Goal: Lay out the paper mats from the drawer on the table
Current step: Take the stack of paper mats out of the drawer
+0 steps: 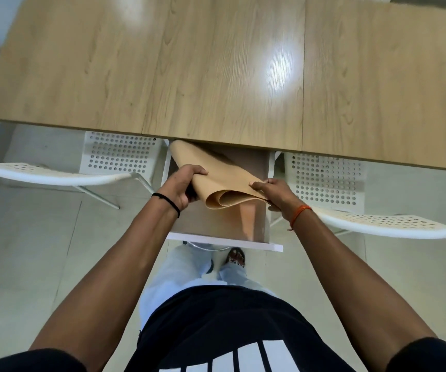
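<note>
The paper mats (223, 183), a tan bundle loosely rolled/curved, are held above the open drawer (259, 167), which is pulled out from under the tabletop (189, 71) toward the person. The far end of the bundle reaches up to the tabletop edge; the near end shows curled layers, approx. 2-3 sheets, exact count not clear.

Left hand (182, 185) grips the left side of the bundle, fingers curled over the top, thumb side under. Right hand (276, 194) pinches the right edge, fingers on top of the paper, thumb below. So both hands are closed on the mats, none is free.

The drawer has white sides and a white front panel (224, 241) nearest to the person; the inside bottom is brownish w/ an orange reflection.

A black band (166, 201) is on the left wrist, an orange thread (298, 216) on the right wrist. White perforated chairs stand at both sides of the drawer: left chair (82, 167), right chair (350, 200), seats partly under the tabletop. The floor (28, 251) is light tile. The wood-grain tabletop shows bright light reflections.
</note>
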